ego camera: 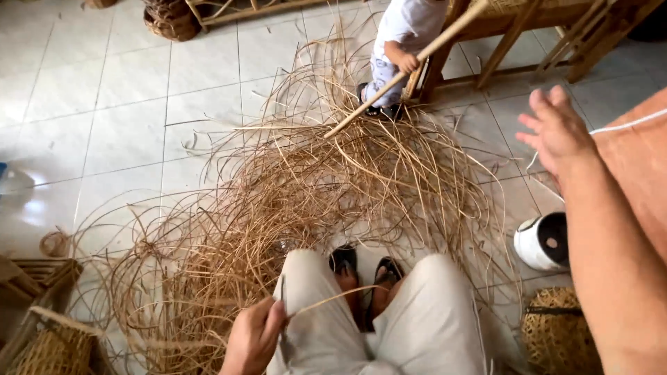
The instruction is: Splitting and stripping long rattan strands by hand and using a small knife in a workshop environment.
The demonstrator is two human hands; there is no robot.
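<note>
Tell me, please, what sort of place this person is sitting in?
Probably a small rattan or wicker weaving workshop. A big tangle of rattan strips covers the tiled floor, woven baskets stand around, and the left hand pinches a single strip.

trousers (pixel 417 326): pale beige | sandals (pixel 385 272): dark straps | arms: bare, sleeveless

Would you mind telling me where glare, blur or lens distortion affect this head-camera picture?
Head view: window glare whitens the floor tiles at far left; the raised right hand is slightly motion-blurred, fingers spread; the left hand, pinching a thin rattan strand, is sharper; the wide lens bows the tile lines; the rattan pile is evenly lit with soft shadows.
</note>
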